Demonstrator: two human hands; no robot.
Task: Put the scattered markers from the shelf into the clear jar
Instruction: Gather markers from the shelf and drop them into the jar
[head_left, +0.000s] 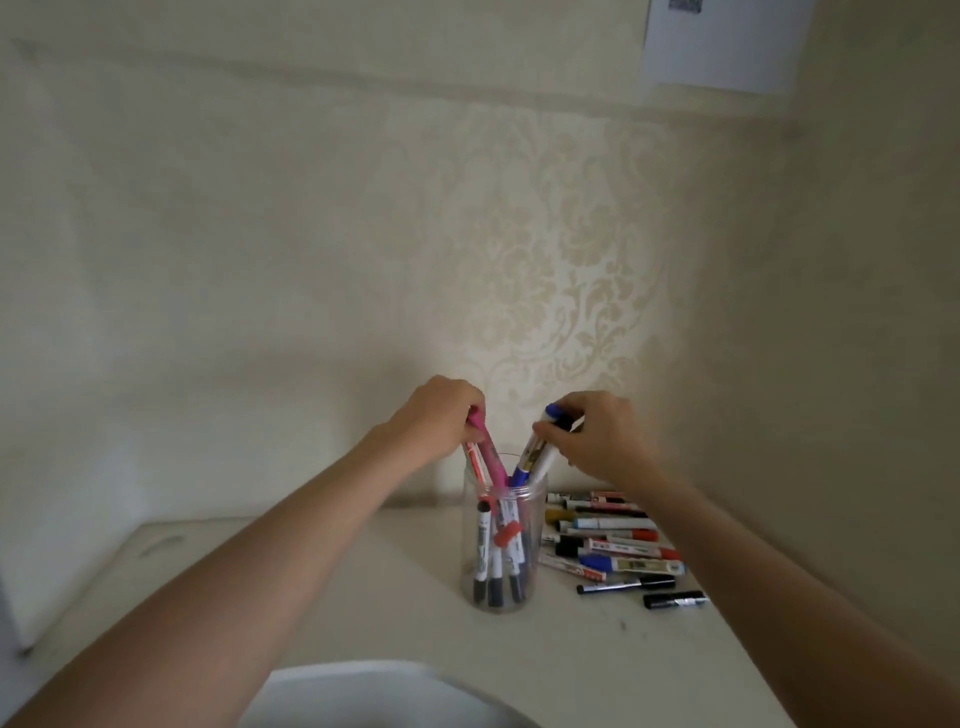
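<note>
A clear jar (535, 525) stands upright on the pale shelf (363, 587), with several markers inside it. My left hand (439, 413) is above the jar's left rim, shut on a pink marker (491, 460) and a red-and-white marker (474, 460), both slanting down into the jar's mouth. My right hand (602, 434) is above the right rim, shut on two markers, one with a blue cap (535, 452), their lower ends at the jar's opening. A heap of scattered markers (613, 545) lies on the shelf just right of the jar.
A patterned cream wall rises right behind the shelf. A white rounded object (374, 696) sits at the bottom centre, in front of the shelf. A sheet of paper (727, 41) hangs on the wall at the top right.
</note>
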